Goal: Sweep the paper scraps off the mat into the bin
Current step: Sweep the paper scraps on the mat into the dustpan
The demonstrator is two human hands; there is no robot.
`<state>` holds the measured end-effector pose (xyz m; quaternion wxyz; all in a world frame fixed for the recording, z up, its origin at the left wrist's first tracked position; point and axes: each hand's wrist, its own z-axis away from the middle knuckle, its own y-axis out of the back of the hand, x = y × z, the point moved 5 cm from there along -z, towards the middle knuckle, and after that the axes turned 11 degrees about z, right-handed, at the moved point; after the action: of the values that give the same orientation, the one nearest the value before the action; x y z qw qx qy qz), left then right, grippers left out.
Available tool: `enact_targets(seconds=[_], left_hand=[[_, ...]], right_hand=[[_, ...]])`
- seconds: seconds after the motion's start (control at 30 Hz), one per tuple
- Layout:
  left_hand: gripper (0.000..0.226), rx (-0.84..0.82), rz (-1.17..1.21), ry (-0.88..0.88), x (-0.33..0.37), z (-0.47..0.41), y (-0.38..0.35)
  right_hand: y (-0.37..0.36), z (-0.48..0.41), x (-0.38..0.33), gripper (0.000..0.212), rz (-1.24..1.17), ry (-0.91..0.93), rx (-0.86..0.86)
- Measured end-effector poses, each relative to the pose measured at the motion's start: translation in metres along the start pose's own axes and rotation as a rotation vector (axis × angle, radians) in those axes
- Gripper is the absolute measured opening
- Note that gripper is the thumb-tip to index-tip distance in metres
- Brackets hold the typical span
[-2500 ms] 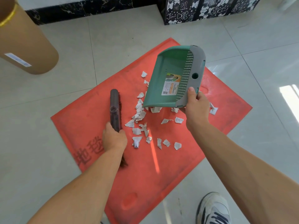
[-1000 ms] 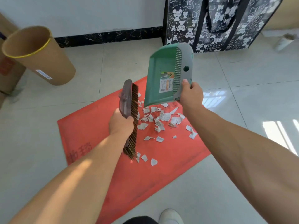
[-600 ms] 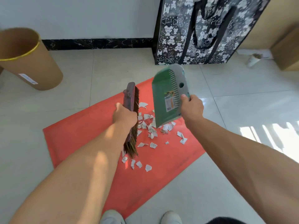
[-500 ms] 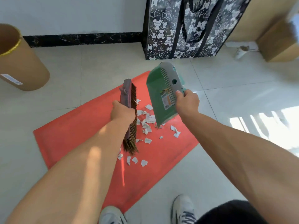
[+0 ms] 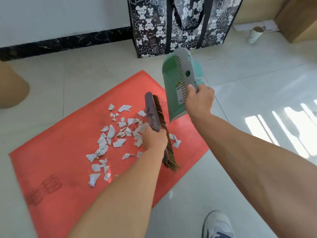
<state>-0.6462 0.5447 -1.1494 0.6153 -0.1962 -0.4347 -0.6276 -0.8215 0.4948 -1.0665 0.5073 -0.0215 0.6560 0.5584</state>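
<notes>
A red mat (image 5: 56, 160) lies on the tiled floor with several torn white paper scraps (image 5: 111, 136) scattered across its middle. My left hand (image 5: 154, 139) grips a dark hand brush (image 5: 152, 115) with brown bristles, held above the mat's right part, bristles facing right. My right hand (image 5: 199, 98) holds a green dustpan (image 5: 173, 86) with a grey rim, tilted on edge in the air above the mat's right corner. The brown cardboard bin (image 5: 12, 90) stands at the far left edge, only partly in view.
A black bag with white bear print (image 5: 180, 23) stands against the wall behind the mat. A small white tube (image 5: 253, 34) and a cardboard box (image 5: 298, 18) sit at the back right. My shoe (image 5: 217, 224) is on the floor at the bottom right.
The view has swung right, so the bin has slid to the left edge. Brush and dustpan, both held throughout, have shifted toward the mat's right side, off the scrap pile.
</notes>
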Motion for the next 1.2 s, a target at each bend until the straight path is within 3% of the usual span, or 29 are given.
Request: enact_targets(seconds=[0.23, 0.4, 0.57, 0.9, 1.07, 1.2], left_hand=[[0.026, -0.070, 0.113, 0.110, -0.039, 0.007, -0.072], [0.032, -0.092, -0.016, 0.105, -0.054, -0.001, -0.092], [0.044, 0.064, -0.076, 0.101, -0.057, -0.023, -0.056], [0.041, 0.300, -0.054, 0.151, -0.067, -0.042, 0.054], [0.023, 0.303, 0.021, 0.112, -0.066, -0.041, 0.070], [0.025, 0.221, 0.031, 0.052, -0.059, -0.048, 0.059]], right_hand=[[0.001, -0.019, 0.034, 0.036, -0.057, -0.006, 0.011], [0.003, -0.025, 0.045, 0.032, -0.042, 0.031, 0.016], [-0.001, -0.023, 0.049, 0.030, -0.007, 0.042, -0.002], [-0.021, -0.002, 0.018, 0.030, -0.031, 0.146, -0.067], [-0.036, 0.003, 0.013, 0.035, -0.030, 0.134, -0.098], [-0.045, -0.002, 0.024, 0.044, -0.113, 0.035, -0.075]])
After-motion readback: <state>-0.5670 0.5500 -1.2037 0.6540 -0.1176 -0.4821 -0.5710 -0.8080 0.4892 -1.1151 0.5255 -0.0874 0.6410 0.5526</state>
